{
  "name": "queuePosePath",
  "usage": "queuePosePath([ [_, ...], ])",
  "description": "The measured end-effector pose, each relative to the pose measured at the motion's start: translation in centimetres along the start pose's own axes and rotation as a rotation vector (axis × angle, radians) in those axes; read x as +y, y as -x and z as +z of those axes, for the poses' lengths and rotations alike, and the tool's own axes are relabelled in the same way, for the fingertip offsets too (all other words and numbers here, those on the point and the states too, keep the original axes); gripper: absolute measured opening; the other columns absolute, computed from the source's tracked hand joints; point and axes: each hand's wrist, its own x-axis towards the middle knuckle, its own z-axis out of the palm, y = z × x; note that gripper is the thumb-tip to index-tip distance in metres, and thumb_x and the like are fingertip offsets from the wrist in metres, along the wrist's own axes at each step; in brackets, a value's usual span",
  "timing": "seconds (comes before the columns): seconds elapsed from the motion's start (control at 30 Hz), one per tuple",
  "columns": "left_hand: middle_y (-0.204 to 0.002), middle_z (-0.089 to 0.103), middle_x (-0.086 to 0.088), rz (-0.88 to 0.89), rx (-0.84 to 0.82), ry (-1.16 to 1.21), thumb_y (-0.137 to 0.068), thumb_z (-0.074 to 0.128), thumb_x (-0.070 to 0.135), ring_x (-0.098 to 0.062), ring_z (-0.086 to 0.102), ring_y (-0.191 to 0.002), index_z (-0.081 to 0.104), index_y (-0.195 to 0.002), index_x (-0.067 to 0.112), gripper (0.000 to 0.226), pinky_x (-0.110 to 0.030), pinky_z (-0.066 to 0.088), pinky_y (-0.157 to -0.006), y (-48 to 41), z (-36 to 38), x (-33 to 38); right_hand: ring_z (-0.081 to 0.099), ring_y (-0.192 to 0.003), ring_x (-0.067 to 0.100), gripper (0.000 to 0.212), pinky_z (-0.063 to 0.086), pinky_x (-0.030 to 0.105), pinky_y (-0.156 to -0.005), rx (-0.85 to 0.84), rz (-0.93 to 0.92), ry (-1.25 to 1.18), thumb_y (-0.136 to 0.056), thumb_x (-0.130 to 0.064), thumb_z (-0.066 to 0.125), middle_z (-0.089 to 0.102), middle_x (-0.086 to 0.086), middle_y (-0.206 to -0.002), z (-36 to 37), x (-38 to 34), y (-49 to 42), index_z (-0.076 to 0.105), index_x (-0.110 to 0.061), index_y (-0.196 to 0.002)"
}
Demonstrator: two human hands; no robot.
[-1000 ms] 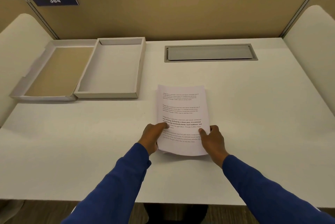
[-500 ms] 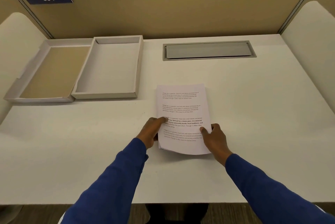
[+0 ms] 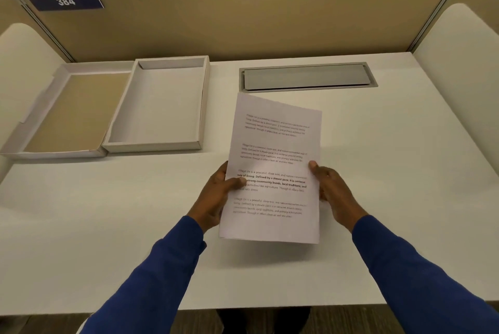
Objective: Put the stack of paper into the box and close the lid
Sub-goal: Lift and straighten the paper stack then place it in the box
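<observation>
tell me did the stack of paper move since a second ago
Yes. The stack of paper, held by the left hand and right hand, has lifted off the desk; its far edge now reaches the grey cable hatch.

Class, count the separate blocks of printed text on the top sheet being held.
4, stacked down the top sheet: one near its far edge, one below, a third partly bold between the thumbs, the fourth nearest the person.

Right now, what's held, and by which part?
The paper stack, in both hands: left hand grips its left edge, right hand its right edge, both along the lower half.
</observation>
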Motion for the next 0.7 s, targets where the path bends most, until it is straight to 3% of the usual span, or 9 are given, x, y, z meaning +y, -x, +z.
queuePosePath([
  [0.07, -0.12, 0.076, -0.01, 0.007, -0.013, 0.052, -0.098, 0.059, 0.0, -0.032, 0.076, -0.097, 0.061, -0.127, 0.027, 0.04, -0.044, 0.065, -0.073, 0.6, -0.4, 0.1, 0.07, -0.114, 0.027, 0.051, 0.054, 0.046, -0.098, -0.193, -0.014, -0.22, -0.095, -0.052, 0.059, 0.073, 0.006, -0.123, -0.1, -1.5, 0.7, 0.061, -0.018, -0.133],
  [0.13, -0.122, 0.076, -0.009, 0.035, -0.013, 0.04, -0.099, 0.059, 0.001, -0.033, 0.076, -0.101, 0.06, -0.13, 0.027, 0.041, -0.044, 0.065, -0.076, 0.8, -0.6, 0.3, 0.069, -0.115, 0.03, 0.043, 0.053, 0.05, -0.1, -0.243, -0.056, -0.272, -0.099, -0.037, 0.059, 0.072, 0.008, -0.126, 0.1, -3.1, 1.3, 0.057, -0.019, -0.138],
  [0.23, -0.124, 0.075, -0.003, 0.141, 0.01, -0.092, -0.098, 0.062, 0.003, -0.031, 0.074, -0.108, 0.057, -0.134, 0.03, 0.046, -0.04, 0.064, -0.081, 0.5, -0.4, 0.5, 0.072, -0.109, 0.027, 0.037, 0.056, 0.054, -0.097, -0.191, -0.205, -0.093, -0.1, -0.029, 0.059, 0.073, 0.002, -0.122, 0.8, -5.2, 2.0, 0.056, -0.025, -0.137],
  [0.37, -0.123, 0.073, 0.004, 0.351, 0.132, -0.22, -0.092, 0.065, 0.015, -0.019, 0.073, -0.109, 0.055, -0.133, 0.038, 0.048, -0.036, 0.064, -0.084, 0.2, 0.9, 0.8, 0.072, -0.107, 0.021, 0.031, 0.06, 0.046, -0.09, -0.145, -0.431, -0.014, -0.103, -0.026, 0.054, 0.072, -0.004, -0.121, 2.3, -6.9, 3.6, 0.055, -0.035, -0.133],
  [0.43, -0.118, 0.071, 0.008, 0.473, 0.22, -0.236, -0.099, 0.061, 0.006, -0.006, 0.071, -0.106, 0.053, -0.128, 0.041, 0.046, -0.027, 0.063, -0.083, 0.1, 1.9, 0.9, 0.069, -0.11, 0.019, 0.032, 0.061, 0.04, -0.087, -0.121, -0.548, -0.017, -0.104, -0.023, 0.052, 0.069, -0.006, -0.122, 2.9, -7.2, 4.4, 0.053, -0.037, -0.133],
  [0.53, -0.114, 0.064, 0.016, 0.59, 0.321, -0.266, -0.101, 0.057, 0.003, 0.006, 0.066, -0.102, 0.046, -0.123, 0.052, 0.055, -0.014, 0.057, -0.079, 0.0, 3.4, 0.9, 0.064, -0.114, 0.01, 0.041, 0.06, 0.032, -0.088, -0.062, -0.619, -0.016, -0.104, -0.022, 0.051, 0.064, -0.007, -0.125, 3.6, -6.3, 4.8, 0.044, -0.029, -0.145],
  [0.63, -0.115, 0.063, 0.017, 0.601, 0.347, -0.302, -0.095, 0.057, 0.017, 0.004, 0.064, -0.106, 0.042, -0.124, 0.065, 0.058, -0.012, 0.056, -0.077, -0.2, 4.5, -0.4, 0.06, -0.118, 0.008, 0.051, 0.059, 0.032, -0.091, 0.007, -0.621, 0.018, -0.098, -0.031, 0.053, 0.06, -0.015, -0.127, 4.5, -4.8, 4.8, 0.038, -0.038, -0.147],
  [0.7, -0.122, 0.061, 0.015, 0.608, 0.345, -0.301, -0.092, 0.059, 0.021, -0.004, 0.062, -0.116, 0.039, -0.132, 0.055, 0.057, -0.011, 0.056, -0.081, -0.3, 5.1, -1.3, 0.058, -0.119, 0.007, 0.052, 0.06, 0.028, -0.087, 0.018, -0.662, 0.033, -0.096, -0.032, 0.055, 0.057, -0.017, -0.128, 5.2, -4.4, 5.0, 0.035, -0.049, -0.141],
])
